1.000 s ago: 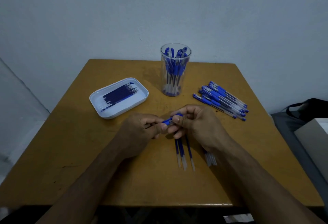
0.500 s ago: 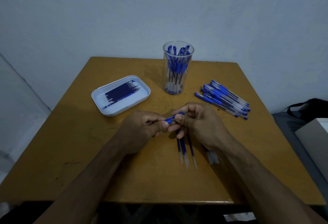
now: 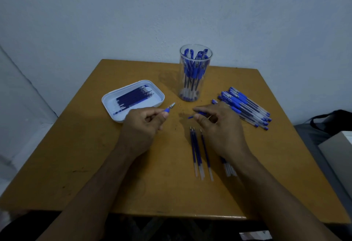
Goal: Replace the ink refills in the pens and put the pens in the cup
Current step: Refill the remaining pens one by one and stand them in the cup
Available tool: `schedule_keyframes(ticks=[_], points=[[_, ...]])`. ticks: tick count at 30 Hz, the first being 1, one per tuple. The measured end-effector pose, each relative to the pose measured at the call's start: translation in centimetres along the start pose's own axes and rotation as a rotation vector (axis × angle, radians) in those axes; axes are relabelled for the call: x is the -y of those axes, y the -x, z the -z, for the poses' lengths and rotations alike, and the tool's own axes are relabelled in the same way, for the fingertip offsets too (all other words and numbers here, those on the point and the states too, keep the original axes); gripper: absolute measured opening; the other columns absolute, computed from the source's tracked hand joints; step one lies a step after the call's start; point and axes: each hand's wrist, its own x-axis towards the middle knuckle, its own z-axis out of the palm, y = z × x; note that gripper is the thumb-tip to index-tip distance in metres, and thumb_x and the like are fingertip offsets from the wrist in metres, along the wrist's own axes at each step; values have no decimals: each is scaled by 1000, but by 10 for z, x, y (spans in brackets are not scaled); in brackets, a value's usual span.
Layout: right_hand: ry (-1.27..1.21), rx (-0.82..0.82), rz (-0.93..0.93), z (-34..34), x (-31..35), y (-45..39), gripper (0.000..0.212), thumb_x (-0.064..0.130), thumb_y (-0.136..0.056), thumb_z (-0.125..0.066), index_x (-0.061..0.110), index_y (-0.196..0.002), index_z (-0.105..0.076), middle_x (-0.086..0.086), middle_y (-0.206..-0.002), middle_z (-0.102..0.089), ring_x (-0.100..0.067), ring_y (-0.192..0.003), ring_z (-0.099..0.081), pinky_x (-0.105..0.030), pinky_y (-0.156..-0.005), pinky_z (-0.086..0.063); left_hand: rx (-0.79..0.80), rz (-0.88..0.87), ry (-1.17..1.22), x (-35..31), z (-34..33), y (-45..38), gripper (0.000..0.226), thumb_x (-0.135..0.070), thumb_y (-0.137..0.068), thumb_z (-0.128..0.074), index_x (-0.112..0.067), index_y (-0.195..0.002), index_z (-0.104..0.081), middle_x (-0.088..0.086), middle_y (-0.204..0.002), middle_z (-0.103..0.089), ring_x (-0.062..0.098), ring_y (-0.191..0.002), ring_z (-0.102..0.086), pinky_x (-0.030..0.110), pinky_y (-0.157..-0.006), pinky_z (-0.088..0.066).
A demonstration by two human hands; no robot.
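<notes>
Above table centre: hands now apart; left hand (image 3: 144,124) fingers pinch pen tip (image 3: 169,107), right hand (image 3: 219,126) fingers grip pen barrel (image 3: 198,115).

pen tip (image 3: 170,107) off | cup (image 3: 195,73) upright, pens inside

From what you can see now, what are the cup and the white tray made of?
The cup looks like clear plastic or glass: the pens inside show through its wall, so I cannot tell which. The white tray seems to be smooth plastic, perhaps enamelled metal: opaque, with rounded corners and a soft sheen.
</notes>
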Motion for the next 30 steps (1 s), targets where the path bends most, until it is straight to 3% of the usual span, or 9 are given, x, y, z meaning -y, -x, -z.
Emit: schedule_keyframes(ticks=[2, 5, 8, 11, 17, 19, 22, 30], points=[[127, 51, 108, -7, 3, 5, 25, 24, -95, -70, 25, -119, -75, 8, -97, -57, 0, -82, -51, -12, -73, -40, -62, -3, 0, 1, 4, -2, 15, -26, -98, -66, -17, -101, -77, -1, -64, -68, 0, -52, -56, 9, -55, -42], [307, 153, 212, -19, 11, 15, 23, 26, -96, -62, 24, -117, -72, 2, -104, -58, -12, -89, -54, -30, -71, -50, -62, 7, 20, 2, 5, -2, 15, -25, -98, -66, -16, -103, -77, -2, -63, -67, -2, -48, -54, 9, -52, -40], [457, 190, 240, -25, 22, 17, 19, 30, -100, -55, 22, -114, -65, 1, -103, -58, -14, -91, -51, -31, -67, -47, -44, 11, 22, 3, 2, -1, 16, -26, -98, -65, -15, -105, -76, -2, -65, -69, 0, -53, -58, 11, -55, -43], [551, 273, 275, -30, 23, 15, 27, 27, -102, -53, 23, -127, -63, -1, -113, -60, -17, -103, -52, -32, -75, -50, -23, 13, 32, 6, 3, -1, 17, -26, -98, -66, -15, -106, -76, 0, -67, -70, 3, -57, -61, 12, -58, -45], [533, 332, 196, -18, 25, 16, 36, 46, -103, -46, 32, -132, -62, 5, -130, -56, -11, -116, -45, -28, -86, -47, 1, 36, 47, 10, 3, -2, 15, -29, -98, -66, -20, -106, -75, 3, -70, -71, 6, -64, -64, 15, -62, -49], [535, 336, 171, -4, 20, 19, 44, 61, -93, -49, 40, -130, -62, 6, -144, -44, -12, -126, -36, -28, -92, -42, 5, 32, 39, 11, 3, -2, 15, -30, -98, -66, -21, -106, -75, 2, -70, -71, 8, -66, -66, 16, -63, -51], [604, 440, 123, 12, 13, 30, 54, 76, -85, -47, 51, -132, -56, 8, -156, -19, -17, -139, -19, -39, -107, -32, -7, 43, 32, 10, 2, -3, 20, -32, -98, -66, -19, -109, -75, -1, -71, -72, 9, -70, -67, 15, -65, -51], [602, 437, 126, 22, -1, 47, 51, 73, -89, -48, 54, -135, -53, 9, -154, -15, -15, -137, -11, -41, -107, -26, 7, 32, 16, 7, 3, 3, 14, -32, -98, -65, -24, -104, -75, 0, -70, -71, 1, -60, -60, 12, -60, -46]])
